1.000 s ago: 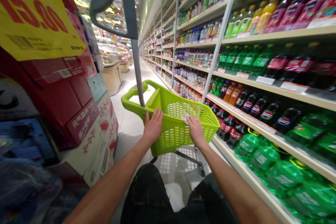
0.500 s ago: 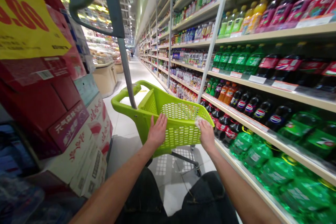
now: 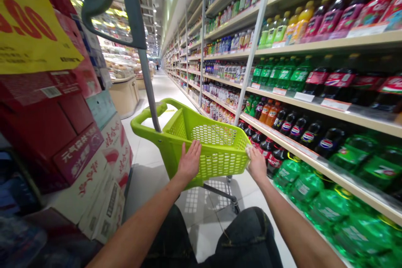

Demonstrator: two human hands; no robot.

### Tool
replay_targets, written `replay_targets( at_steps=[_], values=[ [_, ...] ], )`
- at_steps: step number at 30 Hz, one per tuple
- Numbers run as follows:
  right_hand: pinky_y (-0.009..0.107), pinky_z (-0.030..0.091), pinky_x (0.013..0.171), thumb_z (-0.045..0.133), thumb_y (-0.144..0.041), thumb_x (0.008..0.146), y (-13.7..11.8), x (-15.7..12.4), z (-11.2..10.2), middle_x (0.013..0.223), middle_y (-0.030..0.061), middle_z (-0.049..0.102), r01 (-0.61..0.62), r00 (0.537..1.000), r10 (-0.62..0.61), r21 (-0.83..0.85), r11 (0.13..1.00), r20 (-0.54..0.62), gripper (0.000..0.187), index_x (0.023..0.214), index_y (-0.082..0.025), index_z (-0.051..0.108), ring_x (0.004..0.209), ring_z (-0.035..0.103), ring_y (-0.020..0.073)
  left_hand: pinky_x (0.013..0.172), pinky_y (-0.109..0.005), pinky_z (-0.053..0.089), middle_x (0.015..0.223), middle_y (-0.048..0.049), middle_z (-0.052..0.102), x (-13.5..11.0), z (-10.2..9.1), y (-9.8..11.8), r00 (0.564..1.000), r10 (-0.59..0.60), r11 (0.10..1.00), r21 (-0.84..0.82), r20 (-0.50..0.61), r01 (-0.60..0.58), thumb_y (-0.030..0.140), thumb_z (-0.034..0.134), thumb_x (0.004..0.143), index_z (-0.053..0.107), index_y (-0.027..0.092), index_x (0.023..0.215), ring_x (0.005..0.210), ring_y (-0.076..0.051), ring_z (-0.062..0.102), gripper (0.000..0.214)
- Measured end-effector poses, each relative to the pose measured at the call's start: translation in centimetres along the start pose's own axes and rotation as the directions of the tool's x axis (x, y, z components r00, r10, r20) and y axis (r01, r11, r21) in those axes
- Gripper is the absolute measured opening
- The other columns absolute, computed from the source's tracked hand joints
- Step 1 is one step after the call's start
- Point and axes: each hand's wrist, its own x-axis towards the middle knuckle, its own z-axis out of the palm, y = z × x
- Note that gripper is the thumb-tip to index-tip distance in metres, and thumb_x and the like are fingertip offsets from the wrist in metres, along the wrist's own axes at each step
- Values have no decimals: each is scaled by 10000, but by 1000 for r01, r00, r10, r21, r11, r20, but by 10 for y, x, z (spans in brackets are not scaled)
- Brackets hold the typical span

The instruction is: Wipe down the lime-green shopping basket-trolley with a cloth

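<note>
A lime-green shopping cart (image 3: 172, 157) with a perforated basket stands in front of my knees. Its tall grey pole ends in a dark grey loop handle (image 3: 138, 16) at upper left. My left hand (image 3: 189, 162) lies against the near side of the basket, fingers stretched over the rim and thumb apart. At the right end of the basket, my right hand (image 3: 258, 165) presses a crumpled white tissue (image 3: 249, 150) against the corner of the rim. My fingers partly cover the tissue.
Shelves of drinks (image 3: 329, 111) run along the right, with large green bottles (image 3: 314, 192) low beside my right arm. Stacked cartons (image 3: 94, 192) and a yellow price sign (image 3: 34, 29) stand close on the left. The tiled aisle (image 3: 166, 86) stretches ahead.
My right hand has slid with the tissue to the right, from the near rim to the end corner of the basket. My left hand stays on the side.
</note>
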Motion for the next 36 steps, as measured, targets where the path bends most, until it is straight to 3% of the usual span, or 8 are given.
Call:
replay_targets(
  at_steps=[2, 9, 15, 18, 21, 27, 33, 36],
  values=[
    [410, 348, 929, 356, -50, 738, 3, 0, 2, 1197, 161, 533, -2, 1000, 2, 16, 1000, -14, 437, 1130, -90, 544, 1127, 450, 236, 1060, -538, 51, 1432, -87, 239, 1, -1, 4, 1000, -30, 999, -18, 7, 30, 158, 376, 687, 283, 109, 1334, 1336, -240, 121, 655],
    [395, 301, 994, 336, 14, 701, -68, 6, 14, 1258, 108, 496, 279, 960, -281, 183, 943, -15, 523, 1167, -133, 523, 1225, 355, 198, 1053, -551, 73, 1430, -95, 236, 1, -10, 8, 998, -45, 998, -35, 39, 46, 175, 366, 697, 286, 87, 1327, 1330, -238, 147, 641],
    [425, 314, 1002, 298, 6, 704, -5, -30, 20, 1262, 139, 475, 44, 993, -32, 102, 994, -113, 534, 1188, -98, 499, 1236, 347, 216, 1055, -543, 78, 1444, -91, 188, -4, -5, 11, 999, -28, 999, -36, 31, 29, 135, 343, 692, 262, 77, 1334, 1335, -219, 129, 650],
    [362, 386, 958, 278, 32, 673, 8, -69, 34, 1241, 133, 493, 1, 1000, 2, 110, 994, -27, 562, 1150, -112, 537, 1195, 409, 203, 1060, -531, 82, 1447, -84, 177, -9, 0, 19, 1000, 12, 999, -42, 26, -11, 137, 344, 700, 261, 84, 1336, 1337, -215, 120, 644],
    [325, 445, 894, 281, 27, 678, 1, -85, 37, 1177, 120, 545, 39, 998, -47, 169, 985, 38, 542, 1100, -139, 578, 1102, 498, 188, 1065, -517, 90, 1445, -75, 191, -12, 3, 22, 999, 33, 998, -45, 19, -32, 151, 348, 715, 267, 98, 1335, 1337, -209, 124, 627],
    [450, 297, 1018, 296, -46, 772, -16, -33, 13, 1322, 120, 407, 72, 956, 12, 273, 959, -292, 478, 1197, -145, 491, 1253, 317, 206, 1067, -524, 81, 1447, -70, 184, -10, 0, 23, 999, 41, 998, -46, -8, -41, 140, 349, 717, 254, 100, 1339, 1338, -204, 117, 630],
    [441, 389, 948, 291, -27, 777, -35, -75, 42, 1220, 126, 516, 206, 978, -178, 336, 919, -112, 465, 1140, -167, 545, 1194, 407, 201, 1069, -512, 99, 1445, -72, 194, -14, 0, 22, 998, 68, 996, -53, -5, -68, 147, 362, 725, 277, 110, 1333, 1336, -211, 128, 615],
    [419, 388, 958, 297, -16, 770, -51, -71, 37, 1246, 114, 496, 204, 977, -167, 361, 910, -130, 492, 1179, -180, 518, 1203, 400, 188, 1068, -508, 94, 1443, -78, 199, -17, 2, 14, 998, 60, 998, -35, -2, -60, 142, 353, 732, 288, 109, 1328, 1336, -206, 130, 600]
  ],
)
